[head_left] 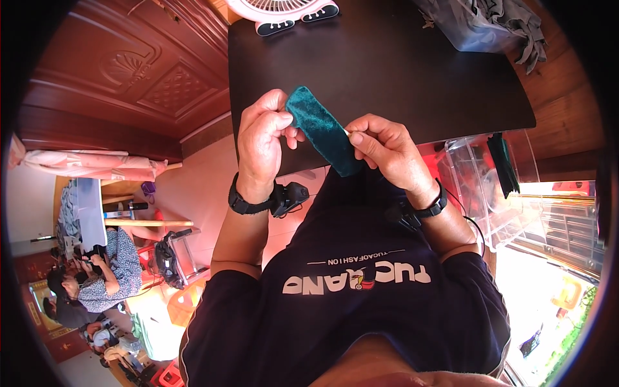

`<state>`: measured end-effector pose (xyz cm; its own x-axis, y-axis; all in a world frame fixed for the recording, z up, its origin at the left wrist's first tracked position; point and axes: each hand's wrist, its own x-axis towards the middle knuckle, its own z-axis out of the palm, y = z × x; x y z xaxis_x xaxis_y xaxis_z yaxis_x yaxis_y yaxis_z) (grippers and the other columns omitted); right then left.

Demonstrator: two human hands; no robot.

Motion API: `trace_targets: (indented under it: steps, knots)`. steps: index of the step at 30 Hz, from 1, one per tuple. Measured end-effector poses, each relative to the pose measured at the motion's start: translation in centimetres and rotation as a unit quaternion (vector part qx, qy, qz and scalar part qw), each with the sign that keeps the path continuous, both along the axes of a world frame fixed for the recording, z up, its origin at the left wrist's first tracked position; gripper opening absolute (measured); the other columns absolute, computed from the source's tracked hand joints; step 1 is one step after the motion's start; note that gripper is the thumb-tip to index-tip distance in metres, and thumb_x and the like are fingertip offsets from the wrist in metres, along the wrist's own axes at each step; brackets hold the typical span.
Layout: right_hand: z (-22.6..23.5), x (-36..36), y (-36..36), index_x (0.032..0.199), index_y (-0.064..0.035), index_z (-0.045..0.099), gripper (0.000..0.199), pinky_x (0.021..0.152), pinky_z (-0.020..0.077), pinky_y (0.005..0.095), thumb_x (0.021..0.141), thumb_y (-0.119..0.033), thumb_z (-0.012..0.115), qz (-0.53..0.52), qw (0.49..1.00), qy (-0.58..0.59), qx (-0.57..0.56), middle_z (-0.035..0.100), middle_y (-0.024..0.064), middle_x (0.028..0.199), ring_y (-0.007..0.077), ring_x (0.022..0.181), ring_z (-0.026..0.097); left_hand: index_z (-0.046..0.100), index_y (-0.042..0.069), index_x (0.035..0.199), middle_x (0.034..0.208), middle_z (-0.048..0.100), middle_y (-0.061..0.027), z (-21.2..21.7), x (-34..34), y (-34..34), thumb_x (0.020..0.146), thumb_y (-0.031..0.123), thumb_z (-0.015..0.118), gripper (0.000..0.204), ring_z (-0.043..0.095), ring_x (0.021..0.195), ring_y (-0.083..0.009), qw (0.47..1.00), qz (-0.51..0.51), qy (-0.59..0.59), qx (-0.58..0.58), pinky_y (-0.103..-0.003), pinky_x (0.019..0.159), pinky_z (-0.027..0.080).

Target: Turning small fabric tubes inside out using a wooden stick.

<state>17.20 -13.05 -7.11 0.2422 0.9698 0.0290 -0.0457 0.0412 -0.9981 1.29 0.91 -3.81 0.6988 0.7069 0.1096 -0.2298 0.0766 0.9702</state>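
A narrow strip of dark teal velvet fabric [322, 129] is stretched slantwise between my two hands, above the near part of the dark table. My left hand [263, 132] pinches its upper left edge between thumb and fingers. At the strip's right edge, my right hand [385, 147] is closed in a pinch. A small pale tip shows between its thumb and finger there, too small to name. Both wrists wear black straps with small dark devices.
The dark table [387, 71] carries a pink fan [280, 9] at its far edge. A clear bin of grey cloth [480, 29] stands far right. Near the right table edge is a clear plastic box [467, 171] with dark green fabric [503, 161] over it. Other people sit at left.
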Motion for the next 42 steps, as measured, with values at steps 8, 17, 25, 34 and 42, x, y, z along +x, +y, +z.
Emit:
trace_targets:
  steps: [8,17,25,34,42]
  knots:
    - [-0.3,-0.1,0.1,0.096,-0.0047,0.063,0.014,0.048,0.0340,0.0176,0.093,-0.015,0.055,0.004,1.000,0.019,0.015,0.051,-0.0047,0.065,0.0009,0.055,0.042,0.055,0.000,0.085,0.067,0.056,-0.0033,0.1,0.1,-0.4,0.079,0.019,0.045,0.022,0.054,0.058,-0.0109,0.999,-0.034,0.011,-0.003,-0.021,0.053,0.043]
    - [0.1,-0.1,-0.7,0.097,-0.0038,0.062,0.014,0.048,0.0340,0.0168,0.093,-0.015,0.055,-0.014,1.000,0.017,0.012,0.052,-0.0040,0.065,0.0011,0.055,0.042,0.059,-0.003,0.096,0.074,0.061,-0.0067,-0.3,-0.3,-0.5,0.079,0.014,0.045,0.027,0.053,0.058,-0.0109,0.998,0.027,0.006,0.055,-0.023,0.054,0.041]
    - [-0.5,-0.5,-0.4,0.098,-0.0030,0.062,0.015,0.047,0.0337,0.0165,0.093,-0.016,0.055,0.025,0.993,0.105,0.041,0.053,-0.0025,0.066,0.0020,0.052,0.042,0.060,0.000,0.079,0.068,0.058,-0.0042,0.7,0.2,-2.3,0.076,0.013,0.047,0.018,0.050,0.056,-0.0104,0.999,0.006,0.040,0.029,-0.022,0.054,0.040]
    - [-0.8,-1.6,-0.6,0.098,-0.0025,0.061,0.014,0.048,0.0338,0.0168,0.093,-0.014,0.056,-0.020,0.991,0.114,0.067,0.056,0.0000,0.068,0.0040,0.053,0.043,0.052,-0.001,0.069,0.057,0.044,-0.0076,0.4,0.7,-2.4,0.073,0.001,0.050,0.004,0.041,0.051,-0.0150,0.943,0.056,0.091,0.316,-0.029,0.050,0.035]
    - [-1.0,-1.7,-0.3,0.091,-0.0015,0.065,0.013,0.057,0.0456,0.0249,0.079,0.004,0.066,-0.224,0.921,-0.224,0.225,0.064,0.0060,0.079,0.0156,0.066,0.058,0.055,0.002,0.074,0.060,0.046,-0.0059,0.9,0.2,-2.5,0.075,0.005,0.052,0.005,0.045,0.054,-0.0125,0.913,0.061,0.080,0.395,-0.027,0.051,0.037]
